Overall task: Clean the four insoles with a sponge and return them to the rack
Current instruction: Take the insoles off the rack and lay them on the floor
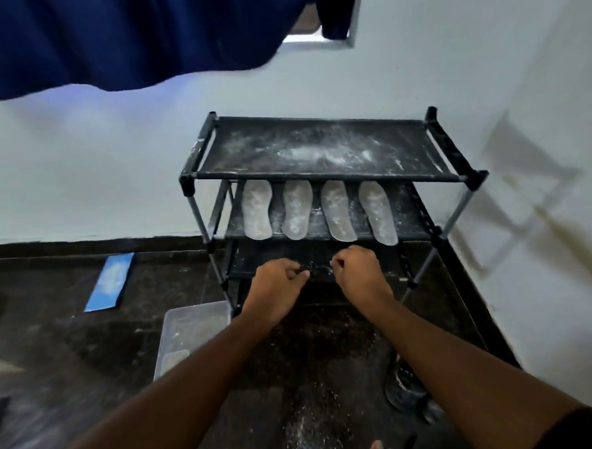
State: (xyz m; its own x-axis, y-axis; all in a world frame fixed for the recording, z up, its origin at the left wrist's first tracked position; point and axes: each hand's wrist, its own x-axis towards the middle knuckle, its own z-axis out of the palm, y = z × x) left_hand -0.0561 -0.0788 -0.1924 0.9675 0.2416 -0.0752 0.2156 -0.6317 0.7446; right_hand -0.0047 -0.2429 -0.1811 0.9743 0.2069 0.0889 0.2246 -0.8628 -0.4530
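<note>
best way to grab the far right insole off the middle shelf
Pinch the near end of the far right insole, coming from the front with the right hand. That end overhangs the shelf's front edge, and the top shelf blocks a reach from above.

We're seeing a dark blue curtain (106, 38) hanging across the top, covering part of a window (325, 34). A blue sheet (110, 282) is lying on the dark speckled floor (53, 340) by the wall, and a clear plastic tub (187, 333) is sitting nearer us.
</note>
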